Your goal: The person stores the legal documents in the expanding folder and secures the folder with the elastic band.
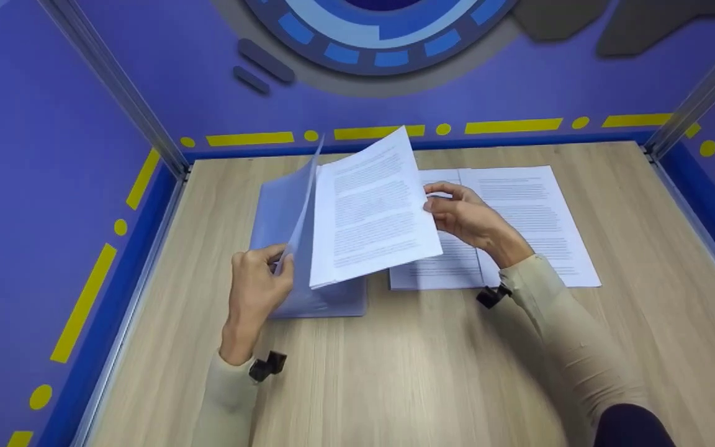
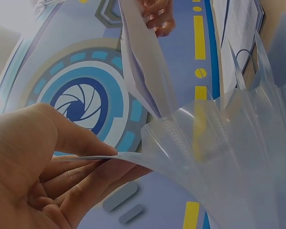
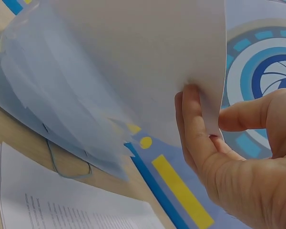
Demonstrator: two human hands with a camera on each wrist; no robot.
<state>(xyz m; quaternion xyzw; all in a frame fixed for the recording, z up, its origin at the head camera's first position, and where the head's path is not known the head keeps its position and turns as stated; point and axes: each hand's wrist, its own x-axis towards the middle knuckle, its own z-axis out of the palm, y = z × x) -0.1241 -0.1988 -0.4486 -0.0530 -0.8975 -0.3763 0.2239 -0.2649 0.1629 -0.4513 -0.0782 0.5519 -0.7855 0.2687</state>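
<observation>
My left hand (image 1: 254, 284) pinches the raised cover edge of a translucent bluish plastic folder (image 1: 278, 202) between thumb and fingers. Several clear sleeves (image 2: 243, 129) fan out from the folder in the left wrist view. With thumb and fingertips, my right hand (image 1: 466, 218) holds the right edge of a few printed sheets (image 1: 370, 211), tilted up above the folder. Their left edge sits close by the lifted plastic. From the right wrist view, the plain back of the sheets (image 3: 152, 52) faces the camera, and fingers lie behind them.
Two printed paper stacks lie side by side on the wooden table (image 1: 395, 372), the left one (image 1: 438, 273) partly under the raised sheets and my right hand, the right one (image 1: 525, 217) beyond. A thin cord loop (image 3: 69, 176) hangs at the folder's edge. Blue patterned panels (image 1: 165, 74) enclose the table.
</observation>
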